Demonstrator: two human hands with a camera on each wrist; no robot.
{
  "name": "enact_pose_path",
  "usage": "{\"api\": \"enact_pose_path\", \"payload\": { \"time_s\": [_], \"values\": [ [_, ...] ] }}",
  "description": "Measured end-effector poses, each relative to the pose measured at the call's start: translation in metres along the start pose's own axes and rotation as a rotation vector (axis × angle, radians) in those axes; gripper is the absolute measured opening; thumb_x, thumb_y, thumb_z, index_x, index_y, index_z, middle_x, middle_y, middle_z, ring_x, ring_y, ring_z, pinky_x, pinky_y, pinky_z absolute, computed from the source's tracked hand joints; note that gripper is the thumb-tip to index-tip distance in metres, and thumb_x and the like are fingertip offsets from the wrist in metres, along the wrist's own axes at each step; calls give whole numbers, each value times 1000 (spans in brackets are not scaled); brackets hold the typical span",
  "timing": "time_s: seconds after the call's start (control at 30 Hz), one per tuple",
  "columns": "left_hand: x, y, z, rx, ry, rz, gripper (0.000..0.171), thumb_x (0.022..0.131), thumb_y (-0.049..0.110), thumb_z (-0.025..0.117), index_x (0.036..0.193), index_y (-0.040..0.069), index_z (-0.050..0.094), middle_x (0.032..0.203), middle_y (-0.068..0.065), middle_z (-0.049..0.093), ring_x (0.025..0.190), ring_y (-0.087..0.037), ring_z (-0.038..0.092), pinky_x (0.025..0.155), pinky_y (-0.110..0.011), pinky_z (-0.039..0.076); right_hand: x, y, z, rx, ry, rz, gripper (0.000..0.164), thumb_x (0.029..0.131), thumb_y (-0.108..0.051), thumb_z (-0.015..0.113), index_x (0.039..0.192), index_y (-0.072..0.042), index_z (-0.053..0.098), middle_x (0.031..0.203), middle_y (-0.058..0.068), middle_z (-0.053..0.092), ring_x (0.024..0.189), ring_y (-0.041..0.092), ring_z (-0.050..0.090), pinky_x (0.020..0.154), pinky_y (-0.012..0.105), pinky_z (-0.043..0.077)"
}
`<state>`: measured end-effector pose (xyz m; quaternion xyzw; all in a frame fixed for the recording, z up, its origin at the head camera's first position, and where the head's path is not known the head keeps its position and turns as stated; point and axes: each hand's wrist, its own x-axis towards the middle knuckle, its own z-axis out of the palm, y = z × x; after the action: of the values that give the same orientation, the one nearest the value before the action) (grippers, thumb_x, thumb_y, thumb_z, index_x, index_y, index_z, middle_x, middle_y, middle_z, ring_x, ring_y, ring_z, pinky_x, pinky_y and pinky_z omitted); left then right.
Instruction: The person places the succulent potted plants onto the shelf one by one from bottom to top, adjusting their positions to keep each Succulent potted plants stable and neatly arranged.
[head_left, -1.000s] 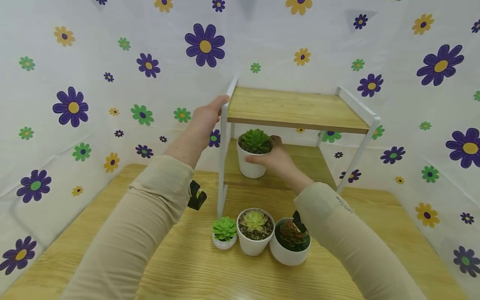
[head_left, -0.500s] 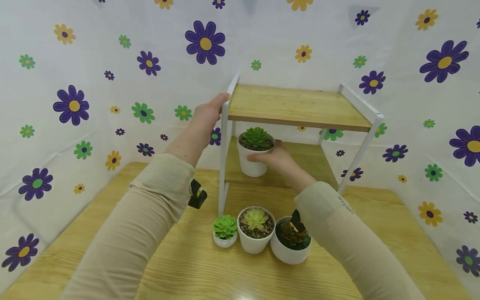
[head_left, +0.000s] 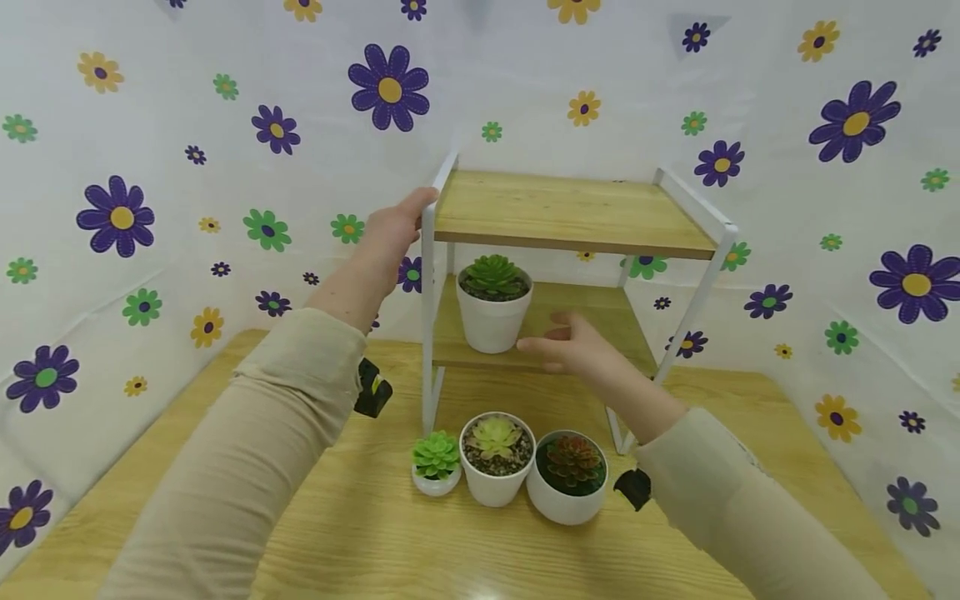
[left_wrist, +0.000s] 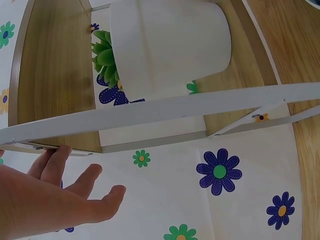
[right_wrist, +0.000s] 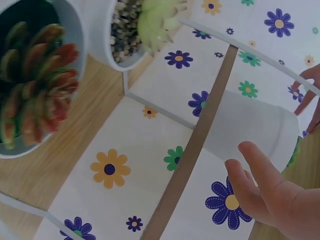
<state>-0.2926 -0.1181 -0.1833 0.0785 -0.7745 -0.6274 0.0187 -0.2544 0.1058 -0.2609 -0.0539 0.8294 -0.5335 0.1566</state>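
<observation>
A green succulent in a white pot (head_left: pixel 493 312) stands at the left end of the lower board of a white-framed wooden shelf (head_left: pixel 573 212). My right hand (head_left: pixel 581 346) is just right of the pot, apart from it, fingers loosely bent and holding nothing. In the right wrist view its fingertips (right_wrist: pixel 245 146) overlap the pot's white wall. My left hand (head_left: pixel 390 237) touches the shelf's upper left corner from outside. In the left wrist view two of its fingers (left_wrist: pixel 57 162) reach the side rail, while the others spread loosely in the air.
In front of the shelf a row of potted succulents stands on the wooden table (head_left: pixel 360 533): a small bright green one (head_left: pixel 437 457), a pale one over pebbles (head_left: pixel 497 458) and a reddish one (head_left: pixel 573 471). Flower-patterned white cloth (head_left: pixel 315 75) surrounds the table.
My right hand has let go of the white pot and moved right and slightly down. The pot stays on the lower board. My left hand keeps its place on the shelf corner.
</observation>
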Motion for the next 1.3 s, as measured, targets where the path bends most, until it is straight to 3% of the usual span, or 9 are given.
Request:
{"api": "enact_pose_path", "payload": {
  "time_s": [0.13, 0.33, 0.67, 0.97, 1.3],
  "values": [
    [-1, 0, -6, 22, -5, 9, 62, 89, 57, 46, 138, 20, 47, 154, 1, 28, 143, -21, 25, 117, -50, 11, -16, 12, -6, -12, -8, -27, 78, 93, -24, 56, 148, 0, 7, 147, 27, 26, 129, 39, 41, 107, 46, 37],
    [-1, 0, -10, 33, -9, 15, 61, 89, 57, 45, 137, 20, 48, 155, 1, 26, 143, -20, 24, 118, -50, 9, -36, 39, -14, -123, 10, -31, 78, 92, -31, 58, 148, -1, 13, 146, 25, 30, 132, 41, 35, 106, 52, 36],
    [-4, 2, -15, 69, -13, 36, 61, 88, 57, 45, 137, 19, 49, 155, 0, 25, 144, -23, 21, 118, -51, 7, -50, 89, -20, -180, 50, -23, 85, 87, -36, 64, 144, 6, 18, 139, 30, 37, 127, 45, 39, 100, 54, 41],
    [-6, 5, -10, 82, -19, 38, 63, 89, 58, 44, 139, 20, 45, 156, 0, 24, 144, -22, 20, 117, -51, 9, -53, 127, -17, -215, -12, -62, 109, 76, -37, 76, 147, 2, 4, 147, 31, 24, 135, 49, 24, 103, 63, 30],
    [-1, 4, -1, 61, -24, 8, 63, 89, 58, 43, 141, 21, 43, 155, 0, 27, 144, -22, 22, 116, -55, 9, -54, 151, -7, -185, -17, -115, 119, 71, -27, 82, 145, 7, -5, 147, 37, 12, 131, 58, 20, 101, 69, 27]
  ]
}}
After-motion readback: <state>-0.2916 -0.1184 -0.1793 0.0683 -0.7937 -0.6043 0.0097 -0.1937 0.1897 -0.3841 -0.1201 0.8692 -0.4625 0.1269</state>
